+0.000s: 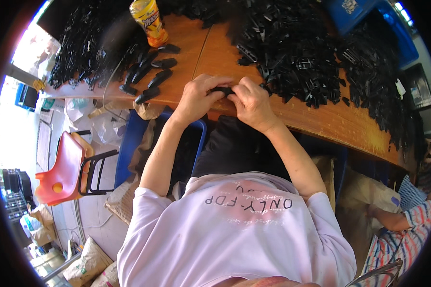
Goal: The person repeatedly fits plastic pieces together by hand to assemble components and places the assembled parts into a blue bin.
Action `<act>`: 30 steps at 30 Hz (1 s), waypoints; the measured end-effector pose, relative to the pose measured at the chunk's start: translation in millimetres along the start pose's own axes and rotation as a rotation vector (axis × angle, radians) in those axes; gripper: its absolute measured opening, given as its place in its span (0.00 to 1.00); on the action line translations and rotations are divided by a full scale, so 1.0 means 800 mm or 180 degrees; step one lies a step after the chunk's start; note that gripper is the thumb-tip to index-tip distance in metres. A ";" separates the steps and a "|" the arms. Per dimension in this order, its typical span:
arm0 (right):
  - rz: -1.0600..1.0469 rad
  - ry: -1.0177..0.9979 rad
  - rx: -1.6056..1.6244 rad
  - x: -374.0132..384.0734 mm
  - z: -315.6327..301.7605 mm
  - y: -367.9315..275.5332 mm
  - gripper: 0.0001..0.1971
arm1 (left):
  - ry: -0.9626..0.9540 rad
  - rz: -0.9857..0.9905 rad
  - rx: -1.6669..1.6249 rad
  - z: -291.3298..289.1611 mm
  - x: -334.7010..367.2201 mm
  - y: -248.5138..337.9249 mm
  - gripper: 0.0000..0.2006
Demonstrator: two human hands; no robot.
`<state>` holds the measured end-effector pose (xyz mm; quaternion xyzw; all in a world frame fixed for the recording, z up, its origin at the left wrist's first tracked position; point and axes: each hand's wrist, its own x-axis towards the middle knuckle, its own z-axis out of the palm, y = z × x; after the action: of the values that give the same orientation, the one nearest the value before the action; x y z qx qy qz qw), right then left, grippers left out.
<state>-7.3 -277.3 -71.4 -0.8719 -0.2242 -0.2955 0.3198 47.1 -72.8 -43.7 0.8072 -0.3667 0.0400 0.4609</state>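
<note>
Close to the table's front edge, my left hand and my right hand meet around a small black plastic part. The left thumb and fingers grip it from one side, while the right fingertips pinch its other end. Fingers cover much of the part, so its full shape is hidden. To the left of my hands, several longer black plastic pieces lie loose on the wooden table. A big heap of small black plastic parts spreads to the right of my hands.
Behind the loose pieces stands a yellow-orange bottle. Another black heap covers the table's left end. Blue crates stand at the far right. A pink chair is on the floor at left. Another person's arm shows at lower right.
</note>
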 end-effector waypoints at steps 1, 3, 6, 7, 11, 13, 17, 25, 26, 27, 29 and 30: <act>0.0027 -0.0050 0.0045 -0.005 -0.001 -0.006 0.10 | -0.0029 -0.0160 0.0080 -0.002 -0.006 0.005 0.18; -0.0247 0.0100 0.0005 -0.015 -0.010 -0.012 0.12 | -0.0241 -0.0501 0.0284 -0.018 -0.025 0.018 0.21; -0.0037 0.0745 -0.0568 -0.049 -0.033 0.006 0.15 | -0.0367 -0.0598 0.0460 -0.064 -0.056 0.032 0.23; 0.0337 0.0760 -0.0781 -0.057 -0.042 0.008 0.17 | -0.0229 -0.0620 0.0714 -0.077 -0.065 0.039 0.23; 0.0714 0.0425 -0.1006 -0.053 -0.046 0.011 0.14 | 0.0234 -0.0496 0.0924 -0.084 -0.034 0.052 0.20; 0.0801 0.0364 -0.0920 -0.051 -0.044 0.009 0.13 | 0.0310 -0.0232 0.0763 -0.059 0.011 0.052 0.19; 0.1122 0.0195 -0.0697 -0.054 -0.045 0.014 0.11 | 0.0502 0.0733 0.1126 0.016 0.104 -0.005 0.19; 0.0786 0.0329 -0.0550 -0.070 -0.040 0.026 0.12 | 0.0451 0.0730 0.1538 0.036 0.108 -0.046 0.06; 0.0723 0.0360 -0.0404 -0.073 -0.043 0.030 0.12 | 0.0423 0.0721 0.1547 0.035 0.097 -0.045 0.06; 0.0649 0.0387 -0.0244 -0.072 -0.044 0.031 0.13 | 0.0562 0.0830 0.1622 0.029 0.086 -0.038 0.06; 0.0816 0.0362 -0.0065 -0.071 -0.047 0.031 0.13 | 0.0679 0.0922 0.1709 0.021 0.061 -0.030 0.05; 0.0956 0.0336 0.0077 -0.067 -0.050 0.029 0.14 | 0.0593 0.0833 0.1783 0.019 0.051 -0.028 0.05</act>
<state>-47.6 -332.2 -91.9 -0.8749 -0.0778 -0.2871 0.3822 87.0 -100.3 -51.5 0.8415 -0.3983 0.2719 0.2434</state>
